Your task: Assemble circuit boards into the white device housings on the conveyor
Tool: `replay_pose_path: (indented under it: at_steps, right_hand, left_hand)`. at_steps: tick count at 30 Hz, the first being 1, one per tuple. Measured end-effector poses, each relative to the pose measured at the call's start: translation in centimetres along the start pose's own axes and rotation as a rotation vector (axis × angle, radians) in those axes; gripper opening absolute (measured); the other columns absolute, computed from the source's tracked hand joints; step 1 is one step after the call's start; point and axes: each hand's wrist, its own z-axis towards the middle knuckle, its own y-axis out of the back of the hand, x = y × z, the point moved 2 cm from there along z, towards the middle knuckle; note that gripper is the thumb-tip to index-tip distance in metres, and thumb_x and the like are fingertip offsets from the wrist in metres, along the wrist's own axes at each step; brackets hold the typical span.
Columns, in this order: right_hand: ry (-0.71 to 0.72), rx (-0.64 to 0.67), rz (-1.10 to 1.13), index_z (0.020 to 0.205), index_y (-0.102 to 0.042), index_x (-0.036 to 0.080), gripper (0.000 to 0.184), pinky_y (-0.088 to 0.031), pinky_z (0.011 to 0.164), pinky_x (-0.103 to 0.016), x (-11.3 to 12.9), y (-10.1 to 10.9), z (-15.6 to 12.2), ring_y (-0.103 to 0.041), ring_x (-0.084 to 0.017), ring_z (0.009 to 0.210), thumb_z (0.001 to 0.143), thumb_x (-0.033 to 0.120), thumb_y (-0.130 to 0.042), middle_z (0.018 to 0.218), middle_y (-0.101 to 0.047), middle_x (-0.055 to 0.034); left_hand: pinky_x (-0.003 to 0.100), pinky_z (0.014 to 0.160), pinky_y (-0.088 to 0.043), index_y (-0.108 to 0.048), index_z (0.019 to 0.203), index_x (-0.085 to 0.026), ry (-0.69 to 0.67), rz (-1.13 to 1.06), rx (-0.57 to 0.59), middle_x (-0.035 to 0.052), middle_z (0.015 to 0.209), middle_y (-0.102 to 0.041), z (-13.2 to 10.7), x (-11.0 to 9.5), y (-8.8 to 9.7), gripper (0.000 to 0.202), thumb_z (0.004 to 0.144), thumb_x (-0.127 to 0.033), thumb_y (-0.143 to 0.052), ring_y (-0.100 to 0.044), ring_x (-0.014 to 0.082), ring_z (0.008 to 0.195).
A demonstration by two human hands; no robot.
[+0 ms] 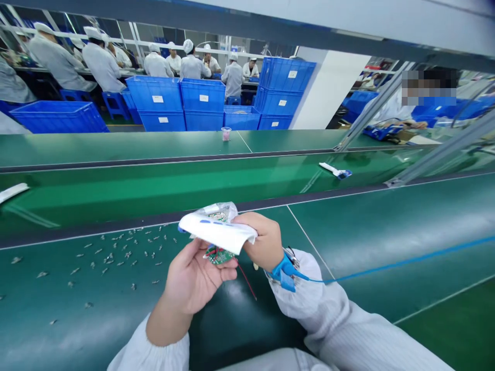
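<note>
My left hand [195, 278] is closed on a small green circuit board [218, 254] with a thin red wire [246, 281] trailing from it. My right hand [264, 242] grips a white plastic housing [216, 232] just above the board, with a clear plastic bag [218, 211] behind it. A blue wrist strap [285, 272] sits on my right wrist, its blue cord [406, 260] running off to the right. Both hands hover over the green bench [386, 232].
Several small metal bits [116, 252] lie scattered on the bench to the left. A white part with a blue tip [334, 170] and another white part [11, 191] lie on the conveyor belt. A small cup [226, 133] stands beyond. Blue crates [203, 103] and seated workers fill the background.
</note>
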Motion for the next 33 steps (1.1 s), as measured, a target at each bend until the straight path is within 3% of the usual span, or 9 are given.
replay_pose_path:
  at_steps: [3,6,10,16,21,24,29,33]
  right_hand:
    - [0.059,0.024,0.004,0.074,-0.068,0.021,0.013,-0.054,0.069,-0.027,0.1,0.1,-0.5,-0.068,-0.015,0.071,0.076,0.020,-0.056,0.075,-0.072,-0.0036]
    - [0.153,0.039,-0.034,0.075,-0.068,0.021,0.015,-0.054,0.068,-0.027,0.5,0.4,-0.8,-0.068,-0.015,0.070,0.078,0.018,-0.054,0.075,-0.072,-0.0037]
    - [0.235,-0.015,-0.110,0.075,-0.068,0.021,0.016,-0.053,0.064,-0.026,1.0,0.9,-0.9,-0.068,-0.016,0.069,0.077,0.014,-0.054,0.074,-0.072,-0.0036]
    - [0.150,-0.042,-0.198,0.072,-0.069,0.023,0.016,-0.053,0.066,-0.030,0.6,1.2,-1.4,-0.067,-0.018,0.069,0.079,0.020,-0.054,0.070,-0.070,-0.0030]
    - [-0.026,0.043,-0.168,0.096,-0.071,0.027,0.028,-0.055,0.072,-0.036,0.8,2.8,-4.8,-0.068,-0.022,0.081,0.087,0.024,-0.045,0.077,-0.071,-0.0052]
    - [-0.067,0.032,-0.130,0.104,-0.069,0.027,0.037,-0.056,0.072,-0.036,1.0,3.6,-6.2,-0.069,-0.022,0.081,0.090,0.017,-0.036,0.074,-0.071,-0.0051]
    - [-0.073,-0.062,-0.164,0.095,-0.069,0.024,0.025,-0.054,0.070,-0.036,0.2,2.0,-4.2,-0.067,-0.023,0.082,0.080,0.017,-0.049,0.083,-0.071,-0.0053]
    - [-0.053,-0.155,-0.188,0.084,-0.065,0.020,0.017,-0.052,0.067,-0.030,-0.2,0.5,-2.9,-0.064,-0.018,0.075,0.074,0.014,-0.052,0.081,-0.069,-0.0036]
  left_hand:
    - [0.024,0.054,-0.055,-0.072,0.092,-0.017,0.145,-0.086,0.157,0.0057,0.078,-0.073,0.0,1.2,0.1,0.030,0.078,-0.042,-0.063,-0.068,0.0154,0.058]
    - [0.021,0.041,-0.047,-0.072,0.085,-0.013,0.241,-0.141,0.285,0.0075,0.072,-0.071,0.1,2.4,0.5,0.034,0.076,-0.045,-0.063,-0.060,0.0117,0.041]
    - [0.019,0.033,-0.037,-0.072,0.083,-0.010,0.324,-0.172,0.360,0.0101,0.068,-0.069,-0.3,2.8,0.7,0.042,0.075,-0.049,-0.061,-0.051,0.0087,0.033]
    - [0.021,0.054,-0.048,-0.073,0.096,-0.014,0.350,-0.174,0.312,0.0116,0.083,-0.074,-0.3,1.5,0.0,0.038,0.073,-0.043,-0.068,-0.064,0.0122,0.055]
    - [0.025,0.052,-0.047,-0.073,0.085,-0.008,0.342,-0.143,0.282,0.0127,0.073,-0.073,-0.3,1.1,0.4,0.025,0.071,-0.028,-0.070,-0.065,0.0165,0.052]
    - [0.027,0.050,-0.047,-0.073,0.079,-0.006,0.329,-0.161,0.254,0.0146,0.071,-0.072,-0.1,1.3,0.6,0.034,0.073,-0.039,-0.067,-0.065,0.0191,0.050]
    - [0.024,0.058,-0.050,-0.071,0.088,-0.018,0.176,-0.249,0.133,0.0042,0.074,-0.073,0.1,1.9,0.6,0.039,0.070,-0.051,-0.070,-0.066,0.0151,0.061]
    - [0.017,0.052,-0.045,-0.069,0.086,-0.018,0.067,-0.245,0.046,-0.0013,0.066,-0.067,-0.1,2.4,0.3,0.041,0.051,-0.033,-0.086,-0.057,0.0071,0.050]
